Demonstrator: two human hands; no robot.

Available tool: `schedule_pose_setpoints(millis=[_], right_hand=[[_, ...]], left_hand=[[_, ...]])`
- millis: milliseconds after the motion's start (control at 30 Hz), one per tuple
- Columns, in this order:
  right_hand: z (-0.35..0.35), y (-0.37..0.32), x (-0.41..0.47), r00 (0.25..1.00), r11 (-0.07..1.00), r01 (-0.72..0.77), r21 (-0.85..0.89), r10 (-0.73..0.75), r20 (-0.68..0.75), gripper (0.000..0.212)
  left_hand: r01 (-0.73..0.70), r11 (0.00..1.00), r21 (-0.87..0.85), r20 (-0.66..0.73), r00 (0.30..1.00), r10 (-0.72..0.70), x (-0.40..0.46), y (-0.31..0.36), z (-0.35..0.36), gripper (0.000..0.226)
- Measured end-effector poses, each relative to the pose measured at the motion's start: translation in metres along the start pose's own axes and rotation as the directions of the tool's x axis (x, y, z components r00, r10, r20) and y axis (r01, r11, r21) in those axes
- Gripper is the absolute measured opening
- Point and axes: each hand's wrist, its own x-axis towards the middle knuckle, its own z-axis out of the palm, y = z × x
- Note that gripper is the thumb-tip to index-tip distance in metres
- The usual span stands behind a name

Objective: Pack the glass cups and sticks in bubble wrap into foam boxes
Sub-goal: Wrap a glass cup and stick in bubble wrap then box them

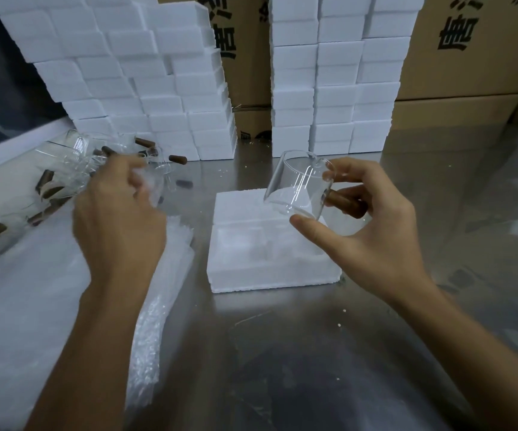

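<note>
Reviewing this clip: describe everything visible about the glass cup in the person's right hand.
The glass cup is clear, cylindrical and looks empty, with a small pouring lip at its rim and a brown, wood-like handle on its side. The right hand holds it tilted in the air above the open foam box: thumb against the base, fingers on the rim. It carries no bubble wrap and touches nothing but the hand.

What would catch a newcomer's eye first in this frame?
Probably the clear glass cup, tilted in the right hand just above the open foam box at table centre. Next, the tall stacks of white foam boxes against the cardboard cartons behind. The left hand is blurred, reaching toward more glass cups at the left.
</note>
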Motion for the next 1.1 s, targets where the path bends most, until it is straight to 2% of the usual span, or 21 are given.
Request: schedule_pose_setpoints(millis=[67,133,267,367,467,567,633,700,867,1000,1100], right_hand=[[-0.001,-0.001,0.001,0.999,1.0,-0.005,0.008,0.005,-0.036,0.059],[-0.002,-0.001,0.002,0.998,1.0,-0.01,0.005,0.011,-0.066,0.059],[-0.005,-0.001,0.004,0.993,0.999,-0.039,0.026,0.041,-0.108,0.062],[-0.003,-0.002,0.003,0.993,0.999,-0.042,0.026,0.044,-0.106,0.062],[-0.002,-0.003,0.002,0.994,1.0,-0.022,0.013,0.024,-0.11,0.06],[-0.002,-0.003,0.002,0.994,1.0,-0.016,0.003,0.016,-0.105,0.06],[-0.002,-0.002,0.002,0.995,1.0,-0.022,0.007,0.022,-0.102,0.06],[-0.002,-0.001,0.002,0.994,0.999,-0.034,0.009,0.035,-0.1,0.06],[-0.001,0.0,-0.001,0.996,0.997,-0.072,-0.004,0.072,-0.044,0.057],[0.001,-0.001,-0.002,0.978,0.975,-0.209,0.08,0.206,0.04,0.045],[0.001,-0.003,-0.001,0.934,0.91,-0.355,0.213,0.338,0.114,0.044]], left_hand=[[-0.276,0.944,-0.182,-0.059,0.961,0.269,-0.004,0.013,0.001,0.04],[-0.428,0.867,-0.257,-0.058,0.902,0.428,-0.013,0.026,0.004,0.047],[-0.47,0.829,-0.304,0.04,0.863,0.504,-0.028,0.036,0.017,0.03],[-0.368,0.891,-0.267,0.171,0.891,0.42,-0.035,0.033,0.023,0.022],[-0.161,0.966,-0.204,0.266,0.94,0.213,-0.038,0.034,0.024,0.034],[-0.043,0.999,-0.023,0.398,0.916,0.049,-0.037,0.031,0.025,0.028],[0.009,1.0,0.02,0.451,0.893,-0.017,-0.036,0.029,0.023,0.022],[0.013,0.999,0.04,0.449,0.893,-0.029,-0.036,0.029,0.022,0.023],[-0.06,0.998,0.016,0.455,0.889,0.047,-0.036,0.033,0.022,0.026],[0.001,1.0,0.007,0.431,0.902,-0.004,-0.038,0.034,0.02,0.029],[-0.002,0.999,-0.042,0.389,0.921,0.018,-0.039,0.037,0.018,0.023]])
